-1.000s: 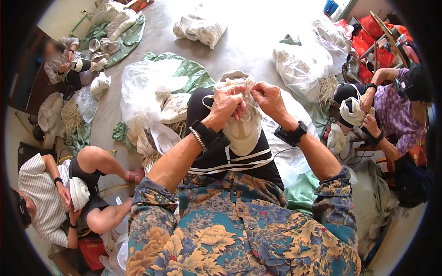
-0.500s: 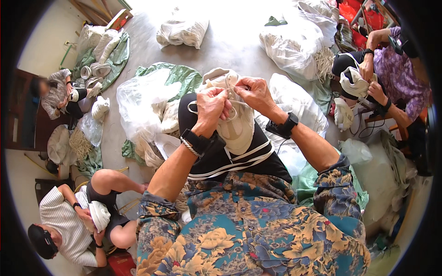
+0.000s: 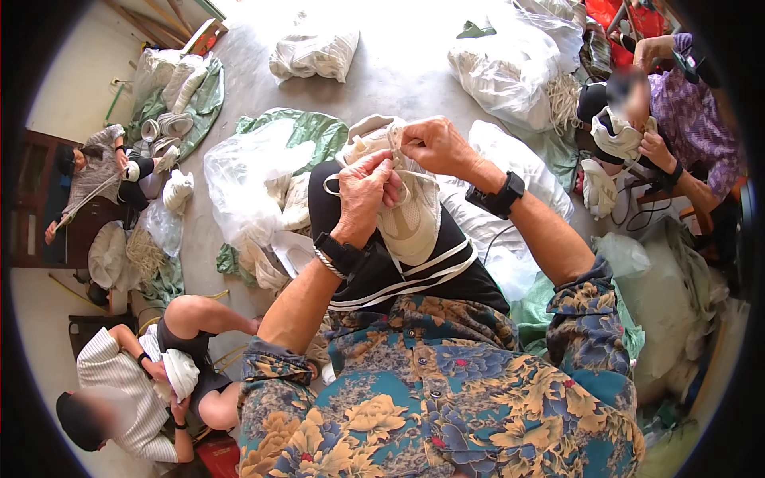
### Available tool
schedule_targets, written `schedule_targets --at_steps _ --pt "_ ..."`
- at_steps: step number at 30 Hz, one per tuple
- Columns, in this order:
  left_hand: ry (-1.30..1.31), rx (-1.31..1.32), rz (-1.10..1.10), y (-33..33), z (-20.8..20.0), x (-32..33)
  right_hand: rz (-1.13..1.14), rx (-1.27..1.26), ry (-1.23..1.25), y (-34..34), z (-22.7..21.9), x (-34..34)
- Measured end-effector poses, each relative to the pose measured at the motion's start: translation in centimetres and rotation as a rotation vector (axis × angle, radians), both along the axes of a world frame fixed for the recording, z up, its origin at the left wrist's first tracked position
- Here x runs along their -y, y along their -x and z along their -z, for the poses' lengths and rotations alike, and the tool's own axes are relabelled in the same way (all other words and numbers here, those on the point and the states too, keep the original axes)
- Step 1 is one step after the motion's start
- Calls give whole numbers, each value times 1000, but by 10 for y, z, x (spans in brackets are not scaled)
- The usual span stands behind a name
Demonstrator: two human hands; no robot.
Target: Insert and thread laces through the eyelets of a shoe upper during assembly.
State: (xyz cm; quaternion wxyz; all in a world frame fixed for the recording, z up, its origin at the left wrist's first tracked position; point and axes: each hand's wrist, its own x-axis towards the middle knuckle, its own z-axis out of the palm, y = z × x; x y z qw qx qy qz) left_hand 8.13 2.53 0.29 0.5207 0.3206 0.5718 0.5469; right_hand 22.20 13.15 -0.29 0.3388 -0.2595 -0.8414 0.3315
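A cream-and-white sneaker (image 3: pixel 412 231) rests on my lap over black trousers, toe toward me and heel away. A white shoelace (image 3: pixel 426 176) is partly threaded through it, with a loop standing out to the left. At its upper eyelets my left hand (image 3: pixel 365 190) is closed in a pinch on the lace. Close beside it my right hand (image 3: pixel 443 148) also pinches lace at the top of the eyelet row, fingertips almost touching the left ones. The exact grip is partly hidden by my fingers. White laces (image 3: pixel 430 272) lie across my thighs.
Plastic bags of shoes (image 3: pixel 247 171) lie left of my knees, and more white shoes in plastic (image 3: pixel 510 171) lie right. A bundled bag (image 3: pixel 315 56) sits ahead on the floor. Co-workers handle shoes at far left (image 3: pixel 100 175), lower left (image 3: pixel 119 374) and right (image 3: pixel 693 119).
My right hand has shifted slightly left and up, closer to the shoe's eyelets; my left hand barely moves. The far-left co-worker now stretches an arm out with a lace. The right co-worker leans forward.
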Motion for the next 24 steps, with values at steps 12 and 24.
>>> schedule_targets --at_steps 12,24 --pt "-18 -14 -5 -5 -3 -1 -144 169 307 -2 -18 -14" --pt "-64 -81 103 2 -2 -1 86 -41 -183 8 2 19"
